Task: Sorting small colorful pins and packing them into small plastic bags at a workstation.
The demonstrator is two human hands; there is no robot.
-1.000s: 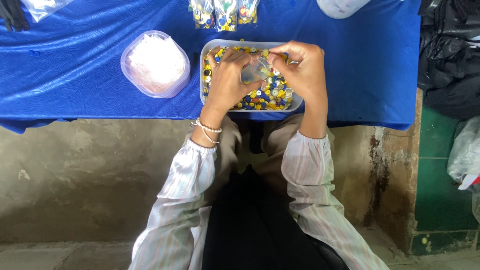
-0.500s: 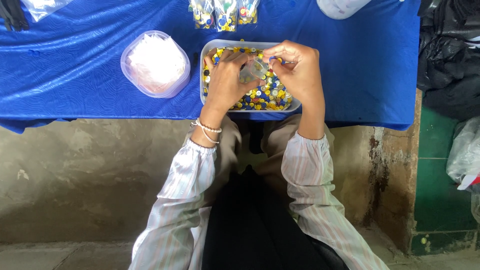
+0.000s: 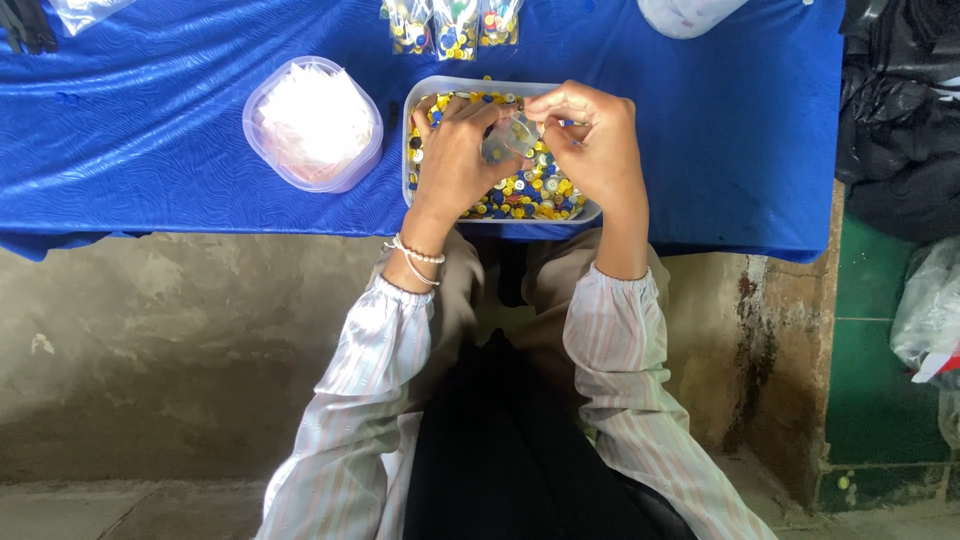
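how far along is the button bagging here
Done: a few filled small bags lie at the table's far edge. In hand: left hand and right hand hold a small clear bag over the tray. Left: the tray is full of loose buttons.

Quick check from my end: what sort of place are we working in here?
Probably a small home or market sorting stall, not a factory: a table under a blue cloth, a clear tub of mixed coloured buttons, small filled bags at the far edge, and a rough stained wall below.
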